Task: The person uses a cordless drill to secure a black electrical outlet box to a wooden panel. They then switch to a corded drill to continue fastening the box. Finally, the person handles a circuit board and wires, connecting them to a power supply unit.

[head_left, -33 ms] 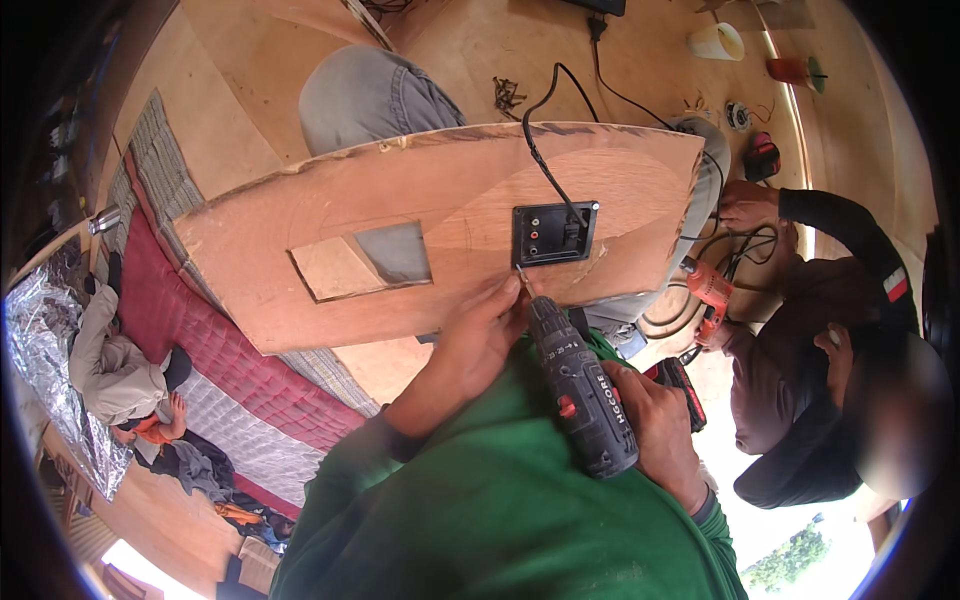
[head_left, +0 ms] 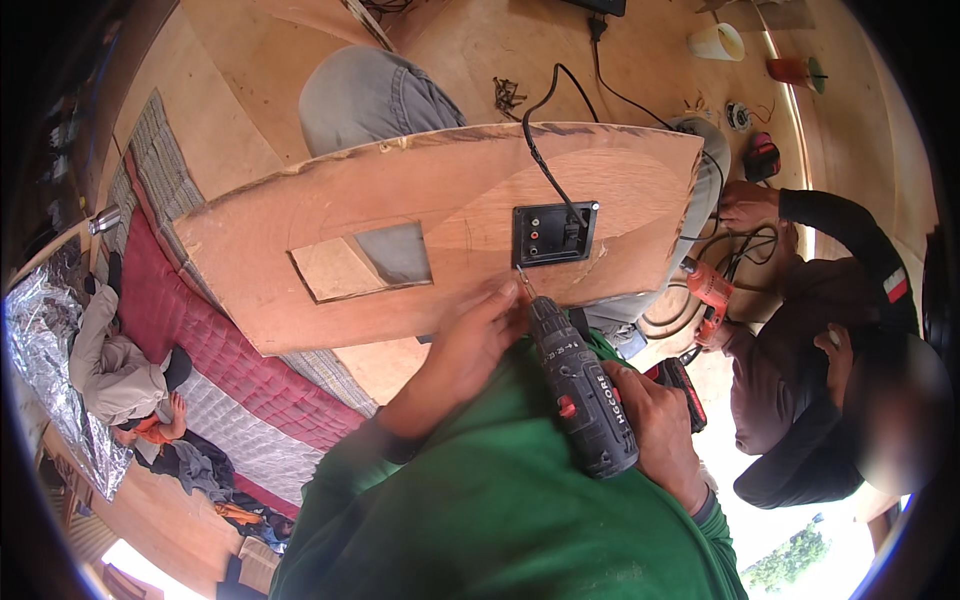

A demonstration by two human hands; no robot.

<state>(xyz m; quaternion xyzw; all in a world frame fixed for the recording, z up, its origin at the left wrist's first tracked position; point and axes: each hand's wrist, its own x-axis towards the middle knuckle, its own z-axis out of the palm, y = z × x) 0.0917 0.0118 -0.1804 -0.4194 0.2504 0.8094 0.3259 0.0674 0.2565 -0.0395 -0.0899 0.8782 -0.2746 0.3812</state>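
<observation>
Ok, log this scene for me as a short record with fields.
Right hand: gripping the drill
Left hand: beside the bit; grip unclear
Bit: toward the plate's lower left corner
Plate: black, set in the board
Cable: plugged into plate
Nearby: red tool, cup, co-worker's hand

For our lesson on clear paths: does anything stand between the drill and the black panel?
Nothing visible does: the drill points its bit at the black panel; the left hand is beside the bit, not across its tip.
</observation>
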